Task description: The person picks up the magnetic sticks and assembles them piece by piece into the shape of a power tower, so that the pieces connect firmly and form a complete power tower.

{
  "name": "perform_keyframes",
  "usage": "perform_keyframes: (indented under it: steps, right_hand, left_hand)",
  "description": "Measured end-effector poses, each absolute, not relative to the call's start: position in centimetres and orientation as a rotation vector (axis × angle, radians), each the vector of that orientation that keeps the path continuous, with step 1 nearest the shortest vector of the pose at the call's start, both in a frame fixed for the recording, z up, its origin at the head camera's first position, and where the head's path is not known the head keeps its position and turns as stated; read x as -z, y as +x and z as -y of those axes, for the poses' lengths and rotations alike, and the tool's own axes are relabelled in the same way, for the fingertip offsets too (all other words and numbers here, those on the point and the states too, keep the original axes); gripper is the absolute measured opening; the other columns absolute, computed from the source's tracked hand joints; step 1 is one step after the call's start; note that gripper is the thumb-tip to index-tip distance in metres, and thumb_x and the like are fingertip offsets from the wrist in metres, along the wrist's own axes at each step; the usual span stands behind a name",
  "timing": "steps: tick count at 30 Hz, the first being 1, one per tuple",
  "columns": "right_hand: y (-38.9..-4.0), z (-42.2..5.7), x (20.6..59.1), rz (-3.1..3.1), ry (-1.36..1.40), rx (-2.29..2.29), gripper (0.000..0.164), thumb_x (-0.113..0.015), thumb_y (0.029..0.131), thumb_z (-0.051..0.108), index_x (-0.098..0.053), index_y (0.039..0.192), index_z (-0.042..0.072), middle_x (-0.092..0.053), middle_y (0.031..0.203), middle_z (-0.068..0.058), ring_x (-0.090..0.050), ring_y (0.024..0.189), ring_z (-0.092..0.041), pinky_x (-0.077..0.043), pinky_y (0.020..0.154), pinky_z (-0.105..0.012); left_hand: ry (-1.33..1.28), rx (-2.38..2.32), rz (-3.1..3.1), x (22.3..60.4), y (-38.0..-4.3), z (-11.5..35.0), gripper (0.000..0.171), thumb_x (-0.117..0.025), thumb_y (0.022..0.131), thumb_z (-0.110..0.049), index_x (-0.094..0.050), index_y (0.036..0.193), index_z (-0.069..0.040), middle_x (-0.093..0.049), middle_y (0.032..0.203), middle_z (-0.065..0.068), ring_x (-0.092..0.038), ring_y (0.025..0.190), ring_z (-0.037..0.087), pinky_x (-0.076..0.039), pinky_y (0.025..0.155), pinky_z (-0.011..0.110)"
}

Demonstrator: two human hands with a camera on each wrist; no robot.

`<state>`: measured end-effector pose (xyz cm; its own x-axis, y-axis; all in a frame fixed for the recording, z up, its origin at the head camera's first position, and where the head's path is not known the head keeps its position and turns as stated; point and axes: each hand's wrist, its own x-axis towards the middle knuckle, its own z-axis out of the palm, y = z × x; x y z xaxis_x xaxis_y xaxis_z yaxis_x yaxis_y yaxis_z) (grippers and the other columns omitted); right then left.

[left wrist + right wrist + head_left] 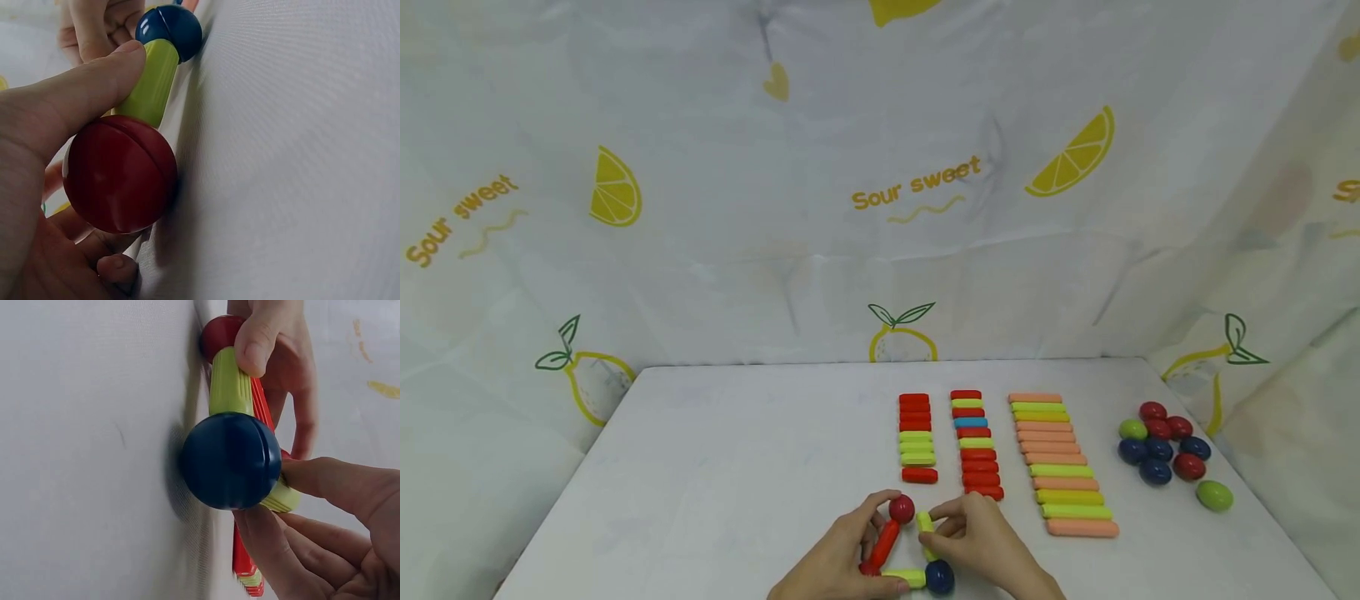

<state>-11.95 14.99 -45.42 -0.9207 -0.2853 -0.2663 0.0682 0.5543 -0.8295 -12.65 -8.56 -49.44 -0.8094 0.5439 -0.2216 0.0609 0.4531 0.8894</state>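
Note:
At the table's near edge, my left hand [838, 550] grips a joined piece of balls and rods, its thumb along one yellow-green rod [906, 577]. That rod links a near red ball [122, 175] to a dark blue ball [231, 461]. From the near red ball a red rod [885, 544] runs to a far red ball [902, 508], which my left index finger touches. My right hand [981, 537] pinches a second yellow-green rod [925, 523] between thumb and fingers. This rod's near end meets the blue ball; whether it is fixed there I cannot tell. Its far end stands apart from the far red ball.
Behind my hands lie a short row of red and yellow-green rods [916, 437], a mixed row [976, 443], and a longer row of orange, yellow and green rods [1052, 458]. Loose balls [1157, 450] cluster at the right edge. A printed cloth [820, 292] hangs behind the white table [722, 467].

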Motion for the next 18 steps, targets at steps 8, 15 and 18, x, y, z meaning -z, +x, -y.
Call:
perform_keyframes:
  steps: [8, 15, 18]
  right_hand:
    - [-11.82, -14.55, 46.09, -2.365, -0.387, 1.368, 0.028, -0.081, 0.086, 0.018, -0.078, 0.102, -0.004, -0.072, 0.069, -0.004, -0.061, 0.059, -0.010, -0.052, 0.057, -0.017]
    - [-12.00, -14.61, 45.97, -2.425, -0.430, 1.341, 0.027, -0.080, 0.088, 0.020, -0.079, 0.105, -0.001, -0.071, 0.069, 0.001, -0.060, 0.060, -0.007, -0.052, 0.058, -0.016]
    - [-12.44, -14.63, 45.57, -2.614, -0.421, 1.252, 0.025, -0.081, 0.087, 0.021, -0.079, 0.104, 0.003, -0.072, 0.075, 0.003, -0.060, 0.066, -0.006, -0.054, 0.063, -0.017]
  left_hand:
    - [0.546, -1.358, -2.222, 49.48, -12.45, 8.49, 0.084, -0.087, 0.079, -0.042, -0.043, 0.148, -0.025, -0.057, 0.102, -0.009, -0.053, 0.084, 0.002, -0.049, 0.070, 0.016]
    - [0.538, -1.340, -2.233, 49.38, -12.28, 8.54, 0.086, -0.088, 0.079, -0.042, -0.044, 0.150, -0.022, -0.058, 0.101, -0.009, -0.054, 0.084, 0.003, -0.049, 0.068, 0.016]
    - [0.507, -1.310, -2.249, 49.25, -12.19, 8.49, 0.089, -0.088, 0.078, -0.043, -0.043, 0.152, -0.022, -0.058, 0.101, -0.009, -0.053, 0.084, 0.004, -0.049, 0.067, 0.017]
